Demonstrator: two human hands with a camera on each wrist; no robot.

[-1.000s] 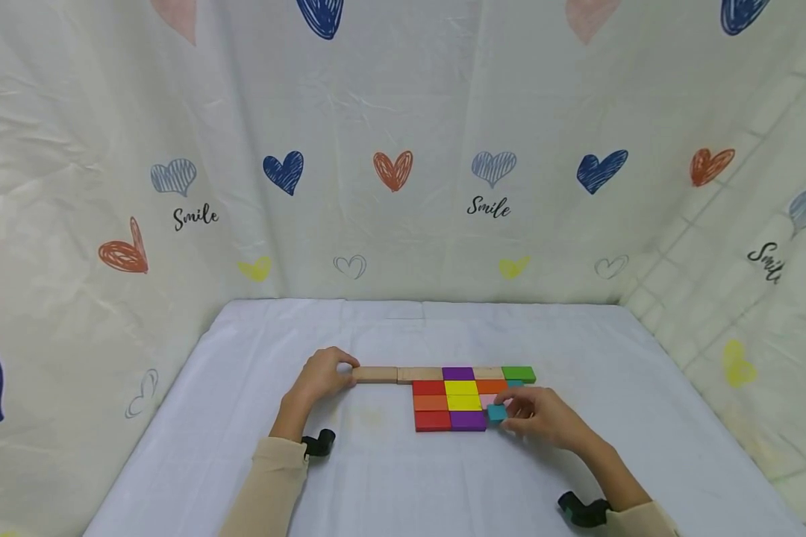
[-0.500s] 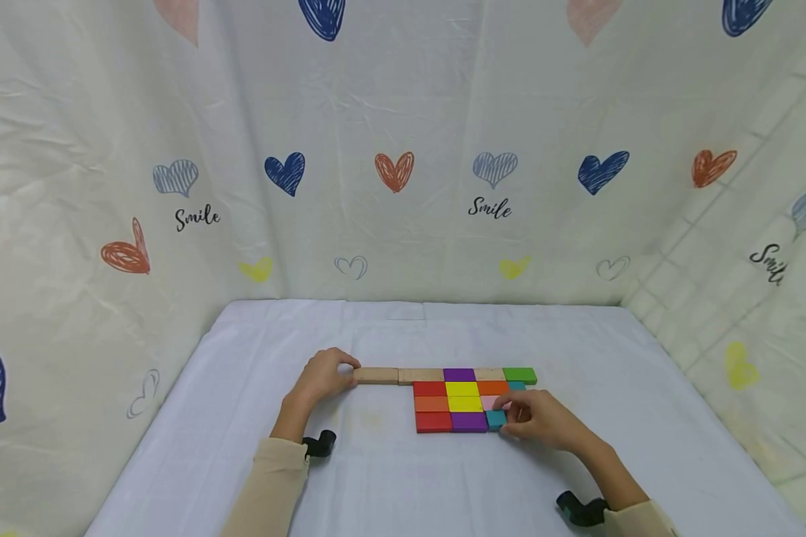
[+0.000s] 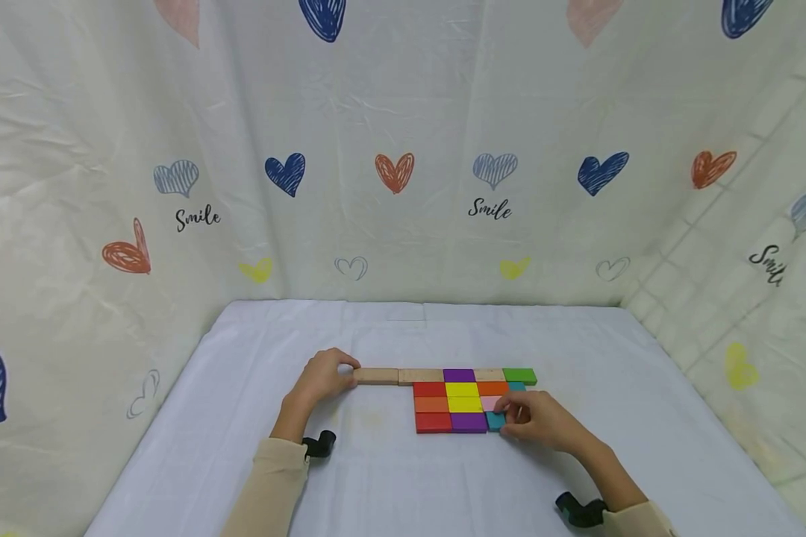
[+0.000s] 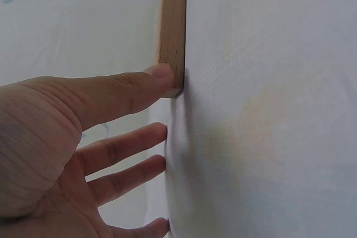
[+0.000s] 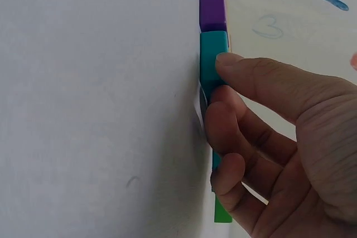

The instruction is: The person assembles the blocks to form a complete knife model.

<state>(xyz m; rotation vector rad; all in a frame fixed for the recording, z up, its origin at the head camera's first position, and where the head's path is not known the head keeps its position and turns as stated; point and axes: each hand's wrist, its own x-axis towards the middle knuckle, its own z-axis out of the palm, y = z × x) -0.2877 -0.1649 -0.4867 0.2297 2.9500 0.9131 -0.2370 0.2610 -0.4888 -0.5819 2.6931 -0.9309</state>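
At the near right of a flat block pattern, my right hand [image 3: 547, 422] pinches a small teal block [image 5: 213, 54] between thumb and fingers. That block lies against the right end of a purple block [image 3: 469, 423]. With thumb and index finger, my left hand [image 3: 321, 374] grips the left end of a plain wooden block [image 3: 377, 377], which leads the back row. In the left wrist view the thumb lies on this wooden block's end, the other fingers spread below; the index finger is hidden there. My right fingers partly cover a pink block [image 3: 489, 403].
The back row continues with a second wooden block [image 3: 420, 377], a purple, a plain and a green block [image 3: 520, 376]. Red, orange and yellow blocks [image 3: 462, 389] fill the rows in front. A white cloth [image 3: 376, 492] covers the table; a heart-printed curtain [image 3: 403, 231] hangs behind.
My right hand has brought the teal block slightly towards me, flush beside the near purple block, and still holds it. The left hand has stayed in place.
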